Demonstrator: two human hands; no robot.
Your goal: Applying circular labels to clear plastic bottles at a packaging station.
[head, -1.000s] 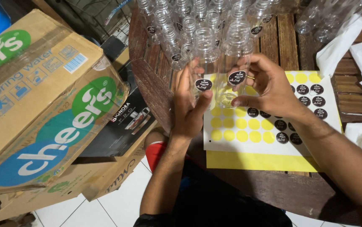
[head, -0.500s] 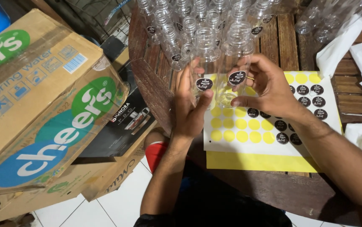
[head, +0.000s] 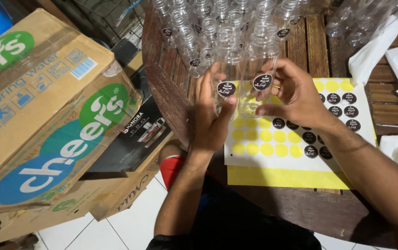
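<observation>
While the left hand (head: pixel 213 115) is pressing its flat palm and fingers against a clear plastic bottle (head: pixel 229 76), the right hand (head: pixel 296 97) is pinching a second clear plastic bottle (head: pixel 259 78) between thumb and fingertips. Both bottles are sitting near the middle of the view, just above the round brown wooden counter (head: pixel 310 41), and each is wearing a round black sticker (head: pixel 262 82). A yellow sticker sheet (head: pixel 273 143) is lying at 5 o'clock from the bottles, under the right hand. More clear bottles (head: pixel 194 32) are crowding at 12 o'clock. A big cardboard box (head: pixel 46 111) is sitting at 9 o'clock.
</observation>
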